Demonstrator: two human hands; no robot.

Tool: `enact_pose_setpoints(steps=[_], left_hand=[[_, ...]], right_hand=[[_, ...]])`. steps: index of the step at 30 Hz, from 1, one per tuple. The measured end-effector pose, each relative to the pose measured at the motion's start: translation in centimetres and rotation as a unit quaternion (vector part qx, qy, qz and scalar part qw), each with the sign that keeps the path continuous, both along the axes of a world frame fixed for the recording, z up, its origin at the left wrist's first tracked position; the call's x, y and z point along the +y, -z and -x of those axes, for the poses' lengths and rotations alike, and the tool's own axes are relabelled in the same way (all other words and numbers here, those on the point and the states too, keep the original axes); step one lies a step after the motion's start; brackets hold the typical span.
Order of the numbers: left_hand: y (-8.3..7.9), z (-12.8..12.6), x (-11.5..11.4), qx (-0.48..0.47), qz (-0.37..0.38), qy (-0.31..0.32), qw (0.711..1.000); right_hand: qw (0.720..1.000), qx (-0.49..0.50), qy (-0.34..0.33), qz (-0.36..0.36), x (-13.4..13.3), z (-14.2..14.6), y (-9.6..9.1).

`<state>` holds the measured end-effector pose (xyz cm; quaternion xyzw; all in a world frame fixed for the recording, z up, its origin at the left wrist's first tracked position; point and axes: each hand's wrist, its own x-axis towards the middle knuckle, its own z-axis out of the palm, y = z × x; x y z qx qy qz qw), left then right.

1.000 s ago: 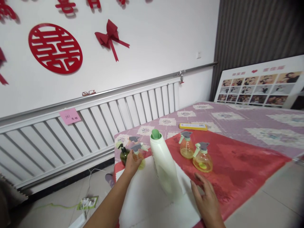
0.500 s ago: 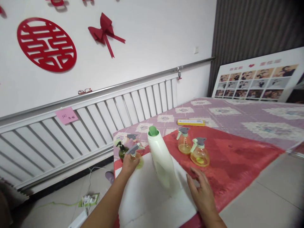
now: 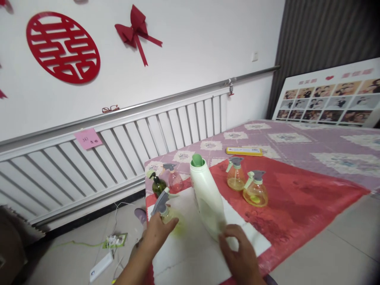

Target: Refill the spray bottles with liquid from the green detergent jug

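My left hand [image 3: 157,233] is closed round a small yellow-green spray bottle [image 3: 166,209] with a grey trigger head, holding it above the white sheet [image 3: 184,245]. My right hand [image 3: 240,257] curls against the base of a tall white detergent bottle [image 3: 206,198] with an open green spout, which stands on the white sheet. Behind them stand a dark green pump bottle [image 3: 157,185] and a clear pinkish spray bottle [image 3: 173,178].
Two round yellow spray bottles [image 3: 236,178] [image 3: 255,192] stand on the red cloth [image 3: 297,194]. A yellow flat box [image 3: 244,151] lies on the purple bedspread. A white radiator cover [image 3: 118,146] lines the wall. Cables and a phone [image 3: 101,267] lie on the floor.
My left hand has lifted the yellow-green spray bottle from beside the green pump bottle and drawn it toward me. My right hand moved left to the detergent bottle's base.
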<state>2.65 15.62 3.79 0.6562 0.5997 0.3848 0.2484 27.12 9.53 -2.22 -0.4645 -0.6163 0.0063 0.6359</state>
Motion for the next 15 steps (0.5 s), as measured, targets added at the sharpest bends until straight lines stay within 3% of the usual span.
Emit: enact_pose_setpoints(steps=[3,7,11,15], left_hand=[[0.8,-0.6,-1.7,-0.014,0.000,-0.017,1.000],[2.1,-1.6,-3.0,-0.031,0.011,-0.038,0.999],[3.3,-2.4,-3.2,-0.070,0.034,-0.032,0.996],[3.8,-2.2,-3.1,-0.093,0.046,0.012,0.994]], right_hand=[[0.995,-0.052,-0.082,0.008,-0.3,4.3,0.8],[0.980,-0.096,-0.121,0.122,0.1,8.3,2.9],[0.963,-0.083,-0.163,0.197,0.6,10.1,3.7],[0.953,-0.023,-0.201,0.225,0.9,10.2,2.5]])
